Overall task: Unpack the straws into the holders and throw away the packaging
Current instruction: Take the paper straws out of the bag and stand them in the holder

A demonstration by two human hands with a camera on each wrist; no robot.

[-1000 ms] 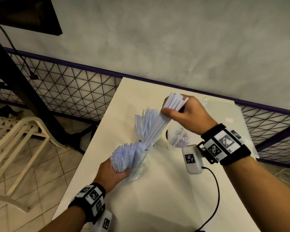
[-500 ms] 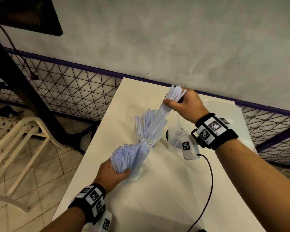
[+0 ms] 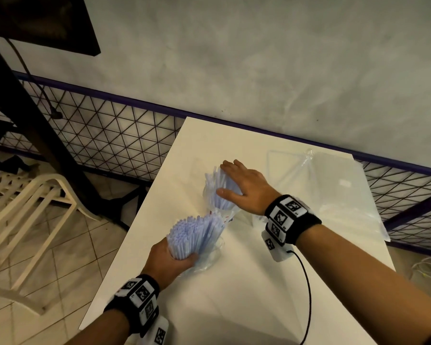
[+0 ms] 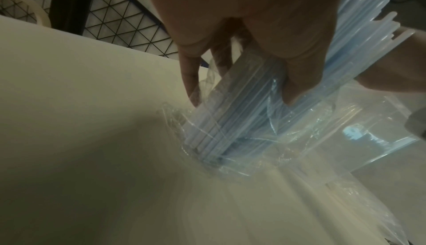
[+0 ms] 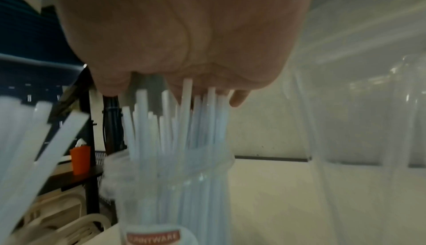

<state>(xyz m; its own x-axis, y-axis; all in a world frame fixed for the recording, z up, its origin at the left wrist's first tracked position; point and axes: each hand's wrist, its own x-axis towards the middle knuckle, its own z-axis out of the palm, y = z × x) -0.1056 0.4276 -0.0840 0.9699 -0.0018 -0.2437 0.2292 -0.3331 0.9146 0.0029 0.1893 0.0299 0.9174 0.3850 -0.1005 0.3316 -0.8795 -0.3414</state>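
Note:
My left hand (image 3: 171, 260) grips a bundle of pale blue straws (image 3: 194, 232) still in its crumpled clear wrapper, standing on the white table (image 3: 234, 295). In the left wrist view my fingers (image 4: 297, 77) curl round the straw bundle (image 4: 230, 119) and the wrapper (image 4: 306, 130). Just behind it stands a clear glass holder (image 3: 210, 197) full of straws. My right hand (image 3: 244, 185) lies flat and open on their tops. The right wrist view shows my palm (image 5: 184, 30) pressing the straw ends (image 5: 184, 114) above the holder (image 5: 170, 194) with its red label.
Empty clear plastic bags (image 3: 334, 185) lie at the table's back right. A black cable (image 3: 306, 295) trails from my right wrist. A white plastic chair (image 3: 35, 200) and a wire mesh fence (image 3: 110, 135) stand to the left, past the table edge.
My right hand lowered its bunch of straws into the holder, let go, and now rests flat on top. The left hand kept its grip on the bundle.

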